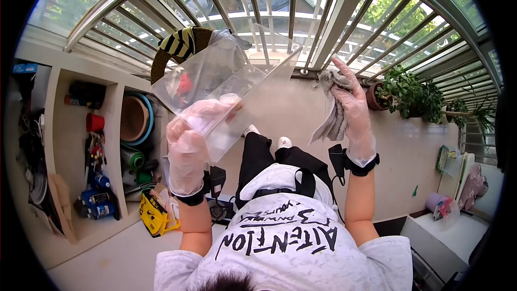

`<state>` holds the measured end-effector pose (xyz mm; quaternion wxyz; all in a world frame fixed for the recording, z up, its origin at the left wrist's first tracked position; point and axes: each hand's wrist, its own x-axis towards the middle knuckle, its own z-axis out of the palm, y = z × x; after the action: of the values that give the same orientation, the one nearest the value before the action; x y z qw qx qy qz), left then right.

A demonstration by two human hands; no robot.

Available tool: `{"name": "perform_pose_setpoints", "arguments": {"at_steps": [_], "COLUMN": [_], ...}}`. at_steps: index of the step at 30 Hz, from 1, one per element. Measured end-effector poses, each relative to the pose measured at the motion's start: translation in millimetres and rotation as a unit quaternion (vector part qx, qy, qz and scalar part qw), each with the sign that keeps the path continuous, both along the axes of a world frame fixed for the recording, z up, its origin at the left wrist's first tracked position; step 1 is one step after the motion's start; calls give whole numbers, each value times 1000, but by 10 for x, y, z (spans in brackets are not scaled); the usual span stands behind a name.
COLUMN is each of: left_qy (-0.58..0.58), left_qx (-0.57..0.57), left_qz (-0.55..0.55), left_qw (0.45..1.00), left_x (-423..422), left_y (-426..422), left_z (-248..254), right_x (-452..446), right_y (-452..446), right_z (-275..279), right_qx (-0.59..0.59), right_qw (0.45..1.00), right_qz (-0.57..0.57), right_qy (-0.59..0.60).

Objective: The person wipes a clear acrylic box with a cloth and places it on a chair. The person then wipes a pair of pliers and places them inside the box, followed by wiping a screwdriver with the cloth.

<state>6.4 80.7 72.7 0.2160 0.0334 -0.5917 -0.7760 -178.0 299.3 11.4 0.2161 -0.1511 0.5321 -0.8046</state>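
Clear container (215, 70), grey cloth (335, 116).
I am logging the left hand (188, 143) curling closed on the container, the right hand (355, 113) pinching the cloth, one finger extending.

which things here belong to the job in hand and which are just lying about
Likely in the job:
clear angular plastic piece, in the left hand
grey fabric cloth, in the right hand

Just lying about:
round red plastic pot
yellow-and-black plastic bag
leafy green potted plant
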Motion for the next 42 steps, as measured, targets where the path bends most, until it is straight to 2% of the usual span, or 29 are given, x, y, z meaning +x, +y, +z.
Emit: {"name": "perform_pose_setpoints", "arguments": {"at_steps": [3,7,8,9,10,12,13,16,17,20,21,24,26,29,32,34,36,37,38,40,42], "left_qy": [-54,-68,-19,30,29,31,31,19,16,42,84,46,62,56,61,54,60,49,51,81,80], "left_qx": [41,63,-22,-108,-107,-385,-439,-467,-445,-431,-440,-465,-463,-472,-427,-449,-498,-441,-441,-436,-438], "left_qz": [-7,-20,-16,-11,-10,13,28,50,62,47,18,20,33,-23,16,22,39,-6,-7,22,9], "left_qw": [998,996,999,994,994,922,898,883,893,900,894,884,884,879,902,891,864,896,896,896,895], "left_x": [-35,-80,-105,-126,-143,-181,-210,-220,-225,-217,-221,-229,-246,-189,-221,-184,-179,-134,-123,-100,-106], "left_y": [104,134,117,101,95,105,135,186,201,184,132,200,198,98,134,152,151,143,126,95,61], "left_z": [72,-2,-67,-102,-78,20,38,40,43,-10,-28,14,68,-42,-31,26,90,38,5,-38,-72], "right_x": [41,164,223,297,372,504,569,672,686,628,625,597,409,329,675,701,568,457,343,173,281], "right_y": [-5,-131,-180,-239,-298,-409,-455,-501,-505,-496,-485,-550,-708,-720,-700,-773,-850,-896,-872,-794,-798], "right_z": [57,108,142,182,230,396,501,735,759,733,709,682,599,472,623,696,602,505,374,181,141], "right_qx": [20,62,63,46,29,65,61,77,96,88,90,94,54,108,36,16,61,69,70,161,162], "right_qw": [999,998,998,996,991,965,950,916,896,886,878,877,872,871,873,871,871,884,884,915,924], "right_qz": [42,6,7,1,-5,5,24,54,65,90,114,125,72,49,109,96,41,22,20,6,8], "right_qy": [1,24,23,77,132,255,304,391,428,445,455,454,481,477,474,481,486,462,462,369,346]}}
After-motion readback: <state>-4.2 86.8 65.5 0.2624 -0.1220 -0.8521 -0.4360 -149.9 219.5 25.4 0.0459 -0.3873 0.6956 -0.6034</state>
